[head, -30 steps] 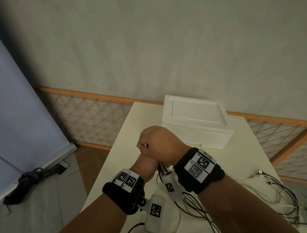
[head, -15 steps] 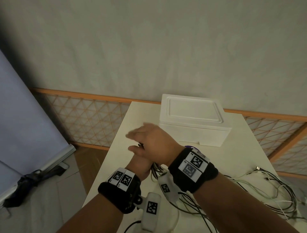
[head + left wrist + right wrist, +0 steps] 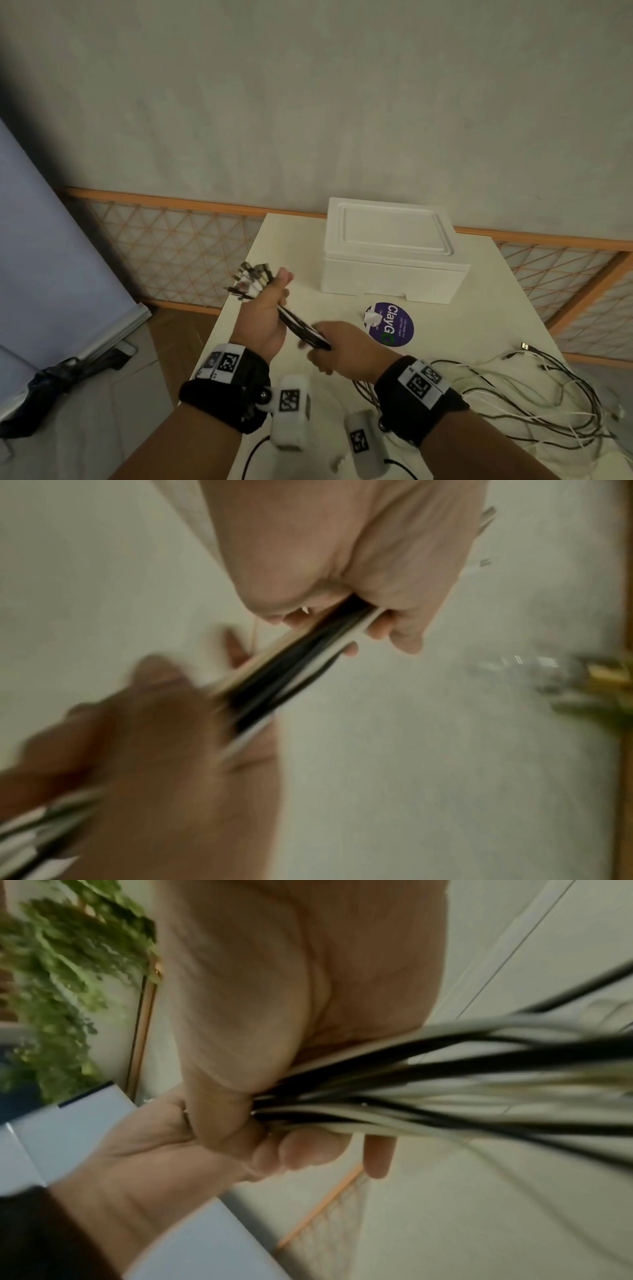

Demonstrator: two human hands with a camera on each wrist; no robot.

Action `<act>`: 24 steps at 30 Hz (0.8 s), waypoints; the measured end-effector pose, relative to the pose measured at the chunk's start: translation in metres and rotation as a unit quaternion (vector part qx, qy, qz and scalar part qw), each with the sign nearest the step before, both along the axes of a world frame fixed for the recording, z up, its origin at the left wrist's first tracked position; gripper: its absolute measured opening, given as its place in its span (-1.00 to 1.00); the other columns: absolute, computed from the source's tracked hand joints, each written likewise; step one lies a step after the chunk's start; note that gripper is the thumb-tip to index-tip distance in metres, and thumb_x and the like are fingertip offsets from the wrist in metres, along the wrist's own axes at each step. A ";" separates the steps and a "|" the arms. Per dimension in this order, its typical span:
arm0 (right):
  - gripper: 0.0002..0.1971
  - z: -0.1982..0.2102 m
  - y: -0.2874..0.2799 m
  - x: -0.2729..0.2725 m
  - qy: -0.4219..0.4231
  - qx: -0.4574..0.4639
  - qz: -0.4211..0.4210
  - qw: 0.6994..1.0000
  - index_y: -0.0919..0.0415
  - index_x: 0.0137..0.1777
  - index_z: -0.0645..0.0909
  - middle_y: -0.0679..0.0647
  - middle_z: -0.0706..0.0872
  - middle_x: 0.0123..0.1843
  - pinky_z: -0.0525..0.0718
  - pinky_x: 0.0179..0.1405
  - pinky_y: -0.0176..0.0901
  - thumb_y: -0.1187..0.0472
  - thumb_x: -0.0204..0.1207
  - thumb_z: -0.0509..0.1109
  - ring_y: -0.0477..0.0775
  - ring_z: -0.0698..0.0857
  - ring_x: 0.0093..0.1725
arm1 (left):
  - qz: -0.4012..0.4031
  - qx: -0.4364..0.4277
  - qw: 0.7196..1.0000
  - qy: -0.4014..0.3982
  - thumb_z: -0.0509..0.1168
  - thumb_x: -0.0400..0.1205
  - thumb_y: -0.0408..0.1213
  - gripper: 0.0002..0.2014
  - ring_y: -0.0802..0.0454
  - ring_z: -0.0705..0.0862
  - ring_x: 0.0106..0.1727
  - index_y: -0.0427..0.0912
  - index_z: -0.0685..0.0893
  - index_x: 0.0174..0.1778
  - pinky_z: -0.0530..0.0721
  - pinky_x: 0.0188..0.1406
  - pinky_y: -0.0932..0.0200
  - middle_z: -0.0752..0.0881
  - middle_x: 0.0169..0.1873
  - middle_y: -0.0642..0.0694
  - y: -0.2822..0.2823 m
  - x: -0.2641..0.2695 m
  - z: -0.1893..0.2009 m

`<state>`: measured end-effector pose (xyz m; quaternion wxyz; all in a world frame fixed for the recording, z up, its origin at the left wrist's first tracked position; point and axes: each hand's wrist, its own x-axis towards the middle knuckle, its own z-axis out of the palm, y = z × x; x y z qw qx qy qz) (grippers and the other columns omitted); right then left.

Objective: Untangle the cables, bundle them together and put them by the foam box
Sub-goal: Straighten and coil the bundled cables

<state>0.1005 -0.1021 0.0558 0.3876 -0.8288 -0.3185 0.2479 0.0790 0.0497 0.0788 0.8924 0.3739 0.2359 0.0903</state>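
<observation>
Hands now apart, left hand [image 3: 263, 318] and right hand [image 3: 337, 346] gripping cables [image 3: 301, 329], foam box [image 3: 387, 257] beyond.

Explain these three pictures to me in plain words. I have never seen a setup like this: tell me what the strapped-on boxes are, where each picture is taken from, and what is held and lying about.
No machine here: a person works with two bare hands, with a small camera strapped to each wrist and one on the head.

The head view looks down at a cream table. On it stand a white foam box with its lid on, a round purple sticker and loose black and white cables.

The left hand grips a gathered bunch of black and white cables just below their metal plugs. The right hand grips the same bunch lower down.

The other two pictures are blurred close-ups from the wrists, showing the gripping fingers.
</observation>
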 end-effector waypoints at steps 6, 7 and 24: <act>-0.73 0.005 -0.022 0.003 -0.123 -0.053 -0.004 0.991 0.17 -0.16 0.49 -0.08 0.48 -0.35 0.37 -0.38 -0.30 -0.01 0.63 0.28 -0.14 0.47 -0.36 | 0.023 -0.098 0.994 0.049 0.37 0.60 -0.32 -0.88 0.18 0.64 -0.48 -0.21 0.63 -0.25 0.68 -0.37 0.25 0.67 -0.43 -0.04 0.029 0.002 -0.023; -0.75 0.012 -0.022 0.006 -0.152 -0.068 0.009 0.986 0.15 -0.12 0.51 -0.10 0.51 -0.32 0.35 -0.38 -0.29 -0.03 0.63 0.27 -0.11 0.50 -0.32 | 0.028 -0.101 0.993 0.061 0.38 0.59 -0.34 -0.89 0.16 0.69 -0.46 -0.23 0.63 -0.25 0.75 -0.33 0.23 0.71 -0.42 -0.06 0.030 -0.001 -0.024; -0.81 0.101 -0.001 0.016 -0.291 -0.256 0.208 0.898 0.25 -0.02 0.71 0.10 0.76 -0.09 0.63 -0.09 -0.11 0.24 0.56 0.26 0.08 0.71 -0.15 | -0.362 0.422 0.823 -0.114 0.53 0.38 -0.38 -0.75 0.02 0.73 -0.26 -0.07 0.70 -0.09 0.71 -0.07 0.09 0.77 -0.28 -0.09 -0.017 -0.011 0.000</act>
